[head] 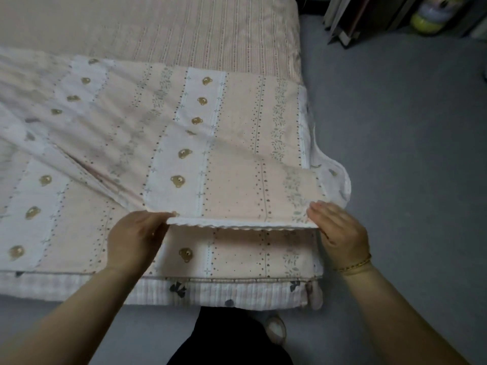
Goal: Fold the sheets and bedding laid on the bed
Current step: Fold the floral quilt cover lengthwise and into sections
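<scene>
Folding a bear-print sheet (184,122) on the bed (184,27) — left hand (137,238) and right hand (340,230) pinch its near edge; aligning it squarely comes next.

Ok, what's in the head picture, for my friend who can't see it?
The left hand and right hand pinch the folded edge of a pink bear-print sheet, held just above the bed. A gold bracelet is on the right wrist; grey floor lies to the right.
</scene>
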